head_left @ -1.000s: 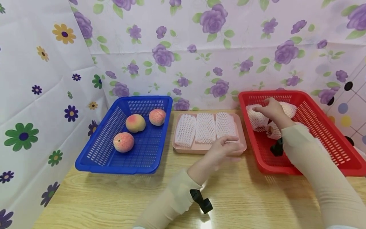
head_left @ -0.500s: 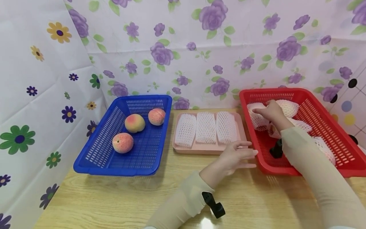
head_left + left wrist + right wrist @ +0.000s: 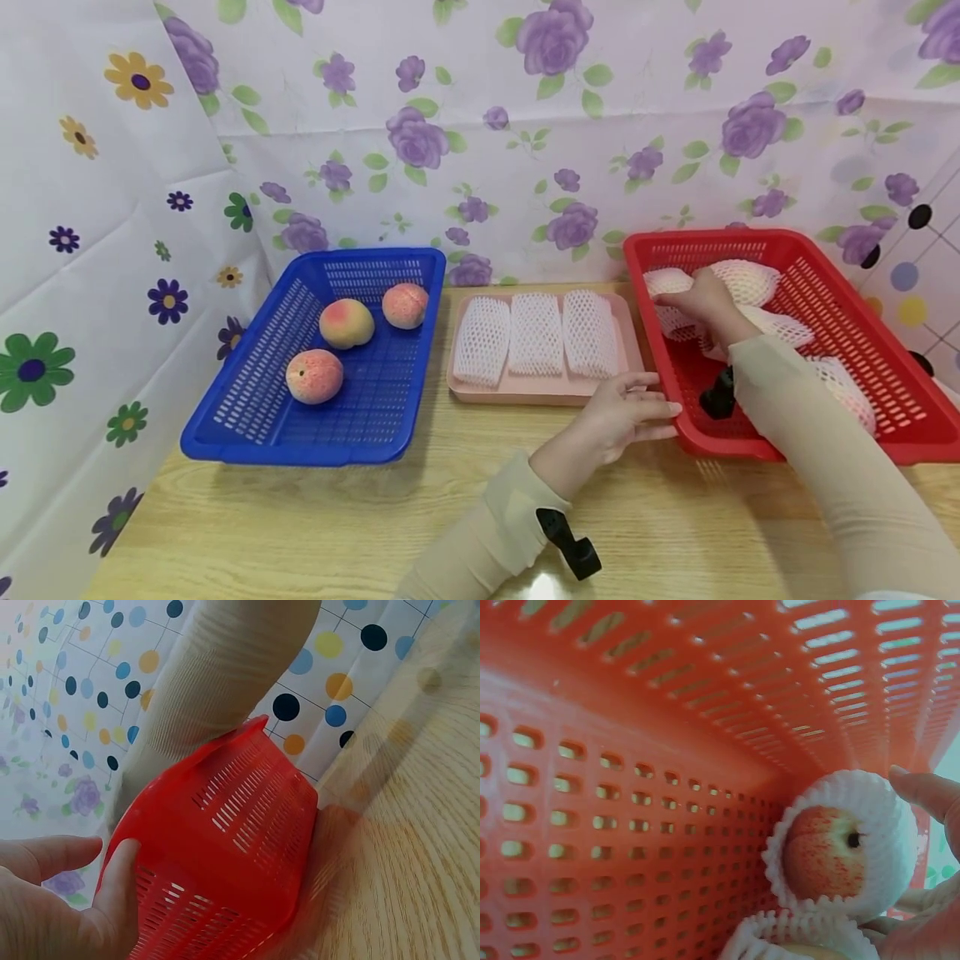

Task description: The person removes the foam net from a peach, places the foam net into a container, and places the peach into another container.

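Note:
My right hand (image 3: 707,305) is down inside the red basket (image 3: 678,417), at its left wall. It holds a peach in a white foam net (image 3: 829,851); the right wrist view shows the thumb at the net's upper edge and fingers behind it. Another netted peach (image 3: 802,941) lies just below. My left hand (image 3: 611,417) touches the red basket's left outer side near the front, fingers mostly straight. In the left wrist view its thumb and a finger are spread at the rim. More netted peaches (image 3: 744,283) lie in the basket, partly covered by the right arm.
A pink tray (image 3: 517,395) with three flat white foam nets (image 3: 536,333) stands between the baskets. At the left, a blue basket (image 3: 300,454) holds three bare peaches (image 3: 315,377). A floral cloth (image 3: 480,150) hangs behind the wooden table (image 3: 315,533).
My left hand has moved right from the pink tray's front to the red basket's side. The right hand has sunk lower over the netted peach at the left wall.

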Action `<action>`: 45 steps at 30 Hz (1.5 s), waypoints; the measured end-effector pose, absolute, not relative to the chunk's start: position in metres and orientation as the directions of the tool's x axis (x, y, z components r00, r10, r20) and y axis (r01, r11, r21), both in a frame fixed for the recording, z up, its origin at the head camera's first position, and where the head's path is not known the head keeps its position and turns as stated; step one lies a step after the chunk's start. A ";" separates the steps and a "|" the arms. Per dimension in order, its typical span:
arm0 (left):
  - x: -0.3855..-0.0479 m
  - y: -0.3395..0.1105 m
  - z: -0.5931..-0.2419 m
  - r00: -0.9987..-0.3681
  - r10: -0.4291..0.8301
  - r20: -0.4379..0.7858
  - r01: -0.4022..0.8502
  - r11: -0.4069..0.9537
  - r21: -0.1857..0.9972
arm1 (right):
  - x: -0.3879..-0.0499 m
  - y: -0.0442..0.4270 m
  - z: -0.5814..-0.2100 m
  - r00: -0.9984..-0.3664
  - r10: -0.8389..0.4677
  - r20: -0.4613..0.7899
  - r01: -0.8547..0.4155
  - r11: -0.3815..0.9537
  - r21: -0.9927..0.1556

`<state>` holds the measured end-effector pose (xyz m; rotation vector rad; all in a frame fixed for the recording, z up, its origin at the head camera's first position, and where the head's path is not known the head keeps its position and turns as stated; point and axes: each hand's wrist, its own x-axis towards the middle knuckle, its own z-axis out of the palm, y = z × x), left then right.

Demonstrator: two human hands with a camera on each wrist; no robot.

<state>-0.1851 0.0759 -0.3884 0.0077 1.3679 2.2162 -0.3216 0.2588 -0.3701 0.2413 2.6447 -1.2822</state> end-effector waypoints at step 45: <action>-0.189 0.082 -0.394 -0.848 0.440 -0.296 -0.464 -0.346 0.815 | -0.324 0.251 -0.370 -0.969 0.159 -0.187 0.244 0.692 -0.679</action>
